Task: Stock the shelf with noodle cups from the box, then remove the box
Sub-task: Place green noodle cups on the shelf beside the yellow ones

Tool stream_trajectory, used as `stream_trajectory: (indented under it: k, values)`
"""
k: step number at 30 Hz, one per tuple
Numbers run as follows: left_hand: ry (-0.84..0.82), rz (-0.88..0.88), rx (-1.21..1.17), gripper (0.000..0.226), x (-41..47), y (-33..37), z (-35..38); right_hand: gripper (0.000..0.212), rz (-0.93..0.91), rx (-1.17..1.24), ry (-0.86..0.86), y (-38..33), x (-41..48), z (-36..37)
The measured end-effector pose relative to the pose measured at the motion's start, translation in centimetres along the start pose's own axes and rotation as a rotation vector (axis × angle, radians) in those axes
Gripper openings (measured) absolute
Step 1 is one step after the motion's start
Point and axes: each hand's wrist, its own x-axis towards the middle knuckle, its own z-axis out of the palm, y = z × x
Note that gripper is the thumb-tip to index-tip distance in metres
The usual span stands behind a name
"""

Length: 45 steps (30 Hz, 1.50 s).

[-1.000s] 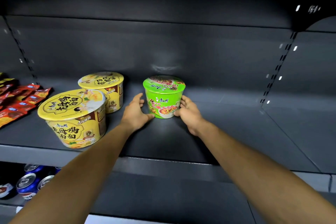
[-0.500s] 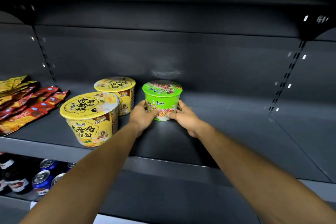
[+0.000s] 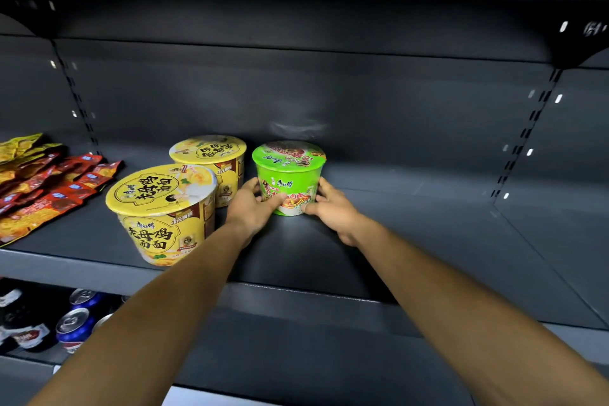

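Observation:
A green noodle cup (image 3: 289, 171) stands upright deep on the dark grey shelf (image 3: 412, 241), close to the back wall. My left hand (image 3: 253, 208) grips its lower left side and my right hand (image 3: 333, 211) grips its lower right side, thumbs across the front. Just left of it stands a yellow noodle cup (image 3: 211, 158) at the back. A second, larger-looking yellow noodle cup (image 3: 161, 208) stands near the shelf's front edge. The box is out of view.
Red and yellow snack packets (image 3: 43, 184) lie at the shelf's left end. Drink cans (image 3: 74, 326) stand on the lower shelf at bottom left. The shelf surface to the right of the green cup is bare up to the slotted upright (image 3: 524, 138).
Both hands have pushed the green cup further back and left, so it now sits beside the rear yellow cup. The camera view has shifted left.

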Motion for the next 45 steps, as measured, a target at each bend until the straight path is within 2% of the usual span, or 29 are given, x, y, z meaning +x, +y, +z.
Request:
stream_trajectory:
  k: [3, 5, 9, 11, 20, 21, 23, 24, 28, 31, 36, 42, 45]
  values:
    - [-0.009, -0.017, 0.005, 0.061, -0.1, 0.0, -0.1, 0.067, 0.006, -0.014, -0.033, -0.1, -0.3, -0.3]
    - [-0.021, -0.022, 0.05, 0.066, -0.2, 0.0, -0.1, 0.07, 0.012, -0.015, -0.039, 0.0, -0.1, -0.4]
    - [0.012, -0.11, 0.125, 0.091, 0.1, -0.2, -0.3, 0.084, 0.045, -0.039, 0.01, 0.3, 0.0, 0.1]
    - [0.023, -0.144, 0.196, 0.095, 0.2, -0.5, -0.5, 0.087, 0.064, -0.038, 0.044, 0.2, -0.2, 0.2]
    - [0.023, -0.161, 0.384, 0.08, -2.1, 0.5, -1.1, 0.076, 0.082, -0.047, 0.064, 0.2, -2.1, -0.5]
    - [0.027, -0.16, 0.401, 0.073, -2.6, 0.8, -1.1, 0.075, 0.08, -0.053, 0.064, 0.2, -2.6, -0.5]
    - [0.035, -0.148, 0.433, 0.035, -3.6, 1.3, -1.1, 0.069, 0.064, -0.06, 0.077, 0.1, -3.6, -0.8]
    - [0.033, -0.13, 0.429, 0.022, -4.2, 1.7, -1.1, 0.064, 0.054, -0.061, 0.096, 0.0, -4.2, -0.9]
    - [0.018, -0.018, 0.341, 0.018, -6.1, 2.6, -0.5, 0.035, 0.008, -0.02, 0.225, -0.2, -6.8, -1.3]
    - [0.015, 0.034, 0.287, 0.011, -8.2, 3.5, 0.3, 0.014, 0.017, 0.079, 0.203, -0.3, -9.3, -1.6]
    - [-0.161, 0.046, 0.143, 0.022, -13.5, 6.3, 2.6, 0.013, 0.021, 0.221, 0.108, -1.0, -14.3, -2.6]
    - [-0.312, 0.004, 0.08, 0.02, -19.0, 8.0, 4.9, 0.02, 0.087, 0.345, -0.016, 0.2, -20.2, -4.8]
    - [-0.547, -0.129, 0.073, 0.015, -21.2, 7.1, 5.2, 0.028, 0.189, 0.346, -0.085, 2.7, -23.1, -6.1]
